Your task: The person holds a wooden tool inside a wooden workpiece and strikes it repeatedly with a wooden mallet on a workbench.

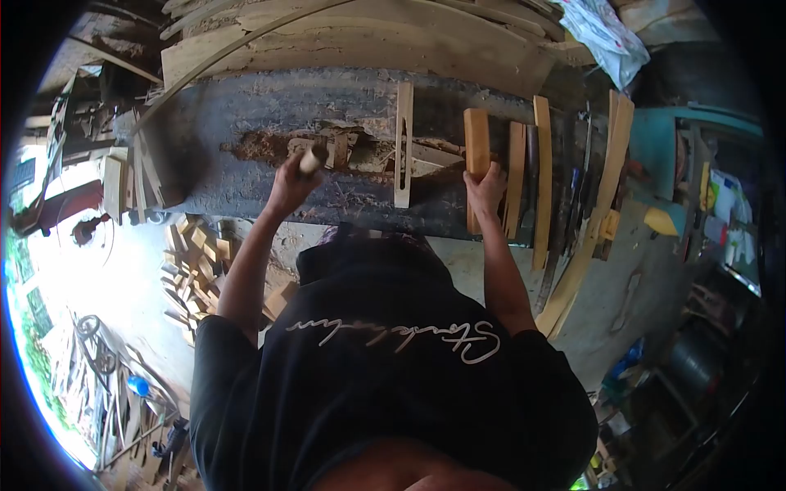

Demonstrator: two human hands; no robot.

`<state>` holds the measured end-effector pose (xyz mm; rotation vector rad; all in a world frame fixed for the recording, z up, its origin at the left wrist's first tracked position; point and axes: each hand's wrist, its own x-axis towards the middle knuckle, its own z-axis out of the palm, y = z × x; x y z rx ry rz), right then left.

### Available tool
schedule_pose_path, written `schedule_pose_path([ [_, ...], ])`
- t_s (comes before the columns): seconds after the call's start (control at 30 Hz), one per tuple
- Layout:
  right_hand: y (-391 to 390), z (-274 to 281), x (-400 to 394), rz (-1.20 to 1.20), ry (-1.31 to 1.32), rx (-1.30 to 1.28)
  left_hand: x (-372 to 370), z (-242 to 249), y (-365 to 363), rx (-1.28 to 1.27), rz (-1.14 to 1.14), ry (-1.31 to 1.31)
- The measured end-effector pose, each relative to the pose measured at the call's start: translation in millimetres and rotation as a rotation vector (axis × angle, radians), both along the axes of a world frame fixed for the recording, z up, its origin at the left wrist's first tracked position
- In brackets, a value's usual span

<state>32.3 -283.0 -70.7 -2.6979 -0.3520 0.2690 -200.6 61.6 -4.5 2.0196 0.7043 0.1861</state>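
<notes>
My left hand (288, 190) is closed around a short round wooden piece (312, 160) with a pale end, held above the dark workbench (270, 192). Blur hides the rest of that piece, so its exact kind cannot be told. On the right, my right hand (486, 190) grips the near part of a thick wooden block (476, 135), which lies across the bench. Between the hands rests a thin wooden slat (404, 147) with a long slot in it. Behind my left hand, a rough hollow (360, 151) in the bench holds wood scraps and shavings.
Several wooden strips (541, 184) lie right of my right hand, and a long board (591, 229) slants past the bench end. Cut offcuts (196, 262) are heaped on the floor at left. Large planks (368, 45) lie behind the bench, near a white plastic bag (602, 41).
</notes>
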Motion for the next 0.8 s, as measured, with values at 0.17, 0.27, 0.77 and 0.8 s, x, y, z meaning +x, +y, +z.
schedule_pose_path([
  [0.17,-2,5,-8,0.036,-0.050,-0.128,-109,-36,-31,-0.046,-0.053,0.510],
  [0.27,-8,38,-31,0.314,-0.218,0.128,-164,-57,-53,-0.138,-0.013,0.676],
  [0.77,-24,-26,-165,0.677,0.647,-0.170,-235,-75,17,-0.588,-0.144,0.929],
  [0.8,-31,-35,-181,0.634,0.667,-0.084,-238,-67,28,-0.638,-0.166,0.976],
])
